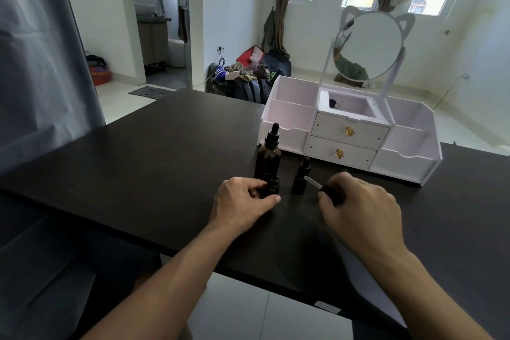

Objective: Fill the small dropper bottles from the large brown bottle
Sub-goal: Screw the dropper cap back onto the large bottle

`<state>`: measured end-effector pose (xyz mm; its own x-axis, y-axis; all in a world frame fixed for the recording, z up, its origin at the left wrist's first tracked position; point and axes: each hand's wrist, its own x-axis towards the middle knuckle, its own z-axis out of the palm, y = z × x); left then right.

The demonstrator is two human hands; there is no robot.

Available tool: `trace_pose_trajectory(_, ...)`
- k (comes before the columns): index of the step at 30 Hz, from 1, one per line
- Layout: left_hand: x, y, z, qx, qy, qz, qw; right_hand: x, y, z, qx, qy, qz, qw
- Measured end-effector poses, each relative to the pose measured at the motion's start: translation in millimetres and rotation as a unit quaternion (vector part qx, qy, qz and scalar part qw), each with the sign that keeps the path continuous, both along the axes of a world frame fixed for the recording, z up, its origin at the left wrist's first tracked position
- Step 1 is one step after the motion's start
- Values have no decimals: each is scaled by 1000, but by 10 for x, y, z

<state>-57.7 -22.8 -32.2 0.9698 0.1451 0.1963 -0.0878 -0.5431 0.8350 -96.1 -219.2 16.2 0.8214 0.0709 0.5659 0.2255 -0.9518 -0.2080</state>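
— Now, why is the left hand (pixel 242 201) down on the table (pixel 138 174)?
— It steadies an uncapped small bottle (pixel 272 188), thumb and fingers curled round it, so the neck stays upright and open. The wrist lies low, forearm angled in from the near edge.
— And the right hand (pixel 358 201)?
— It pinches a dropper (pixel 325 188) by its black bulb, glass tip pointing left towards a second, capped small bottle (pixel 301 178) just beside it. Knuckles up, wrist raised slightly.
— The brown bottle (pixel 268 156)?
— Standing capped directly behind the held bottle, before the white organiser (pixel 350 130). Judged: opening stage; nothing drawn yet.
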Motion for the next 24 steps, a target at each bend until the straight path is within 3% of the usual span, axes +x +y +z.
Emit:
trace_pose_trajectory(3,-7,1,-5,3,4,-6,1000,17,52,122,88,14,82,993)
trace_pose_trajectory(6,-16,2,5,3,12,-11,1000,102,106,208,105,44,126,985)
trace_pose_trajectory(17,-27,8,32,16,44,-17,999,234,391,434,-72,90,142,983)
trace_pose_trajectory(24,-17,24,25,23,51,-22,998,365,536,507,-178,123,178,960)
